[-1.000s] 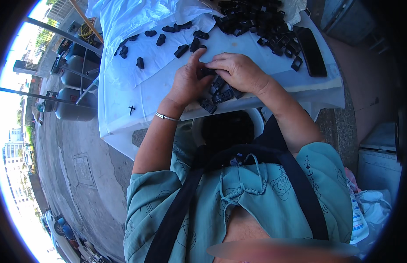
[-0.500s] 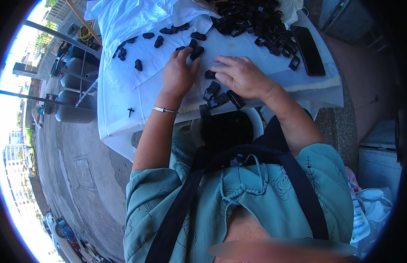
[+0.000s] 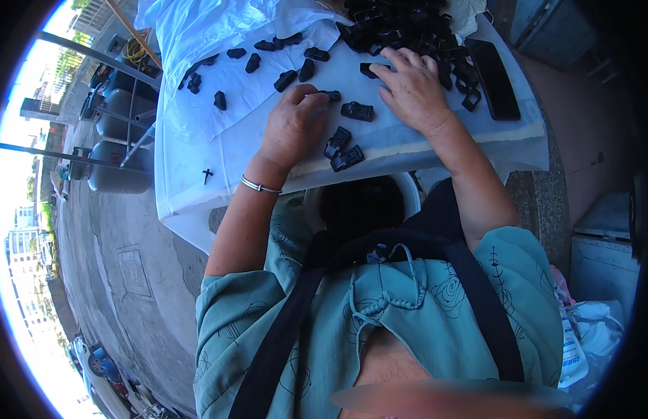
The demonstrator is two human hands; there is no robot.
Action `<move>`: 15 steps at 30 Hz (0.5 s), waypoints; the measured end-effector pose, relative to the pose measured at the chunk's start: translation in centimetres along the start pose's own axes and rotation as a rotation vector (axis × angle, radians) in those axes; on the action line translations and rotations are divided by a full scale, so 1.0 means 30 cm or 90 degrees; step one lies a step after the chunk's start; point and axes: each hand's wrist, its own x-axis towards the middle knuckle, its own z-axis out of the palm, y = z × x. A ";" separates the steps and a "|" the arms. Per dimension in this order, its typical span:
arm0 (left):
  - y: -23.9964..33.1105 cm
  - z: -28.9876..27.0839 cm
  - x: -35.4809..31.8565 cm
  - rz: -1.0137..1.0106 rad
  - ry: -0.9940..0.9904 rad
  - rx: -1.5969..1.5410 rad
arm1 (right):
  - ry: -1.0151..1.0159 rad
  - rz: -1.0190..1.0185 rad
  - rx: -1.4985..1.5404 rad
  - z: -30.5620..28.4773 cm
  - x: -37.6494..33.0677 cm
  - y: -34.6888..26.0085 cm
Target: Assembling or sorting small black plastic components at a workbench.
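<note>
Across the table point(image 3: 198, 155), we see a smooth, pale, faintly translucent surface that folds down over the near edge. Crumpled plastic film point(image 3: 212, 24), thin and sharply creased, spreads over the far left corner. Right of it, toward the far edge, we find a heap point(image 3: 401, 21) of black pieces, many with loop-like openings. Below the near edge, a pale, round-rimmed bucket point(image 3: 413, 199) shows a dark interior.

Near the heap, the right hand point(image 3: 413, 91) has its fingers spread and bent. A black piece point(image 3: 368, 70) lies at them, its visible end pointing left; we cannot tell whether it is gripped. Around mid-table, the left hand point(image 3: 294, 126) is curled, fingertips pinched on a blocky black part point(image 3: 330, 96), whose free end points toward the right edge.

Along the right edge we see a flat, dark, rectangular slab point(image 3: 493, 80), its long axis running far to near. Between the hands, a moulded block point(image 3: 357, 110) lies roughly parallel to the near edge; closer to that edge, a second block point(image 3: 337, 142) and a third block point(image 3: 347, 158) slant from near left to far right. Loose pieces point(image 3: 252, 63) on the far left half point various ways. Toward the near left corner sits a tiny, dark, cross-shaped bit point(image 3: 207, 176).
</note>
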 end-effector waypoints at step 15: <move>-0.017 0.051 -0.004 -0.203 0.004 -0.175 | -0.206 0.162 0.269 -0.016 0.057 -0.047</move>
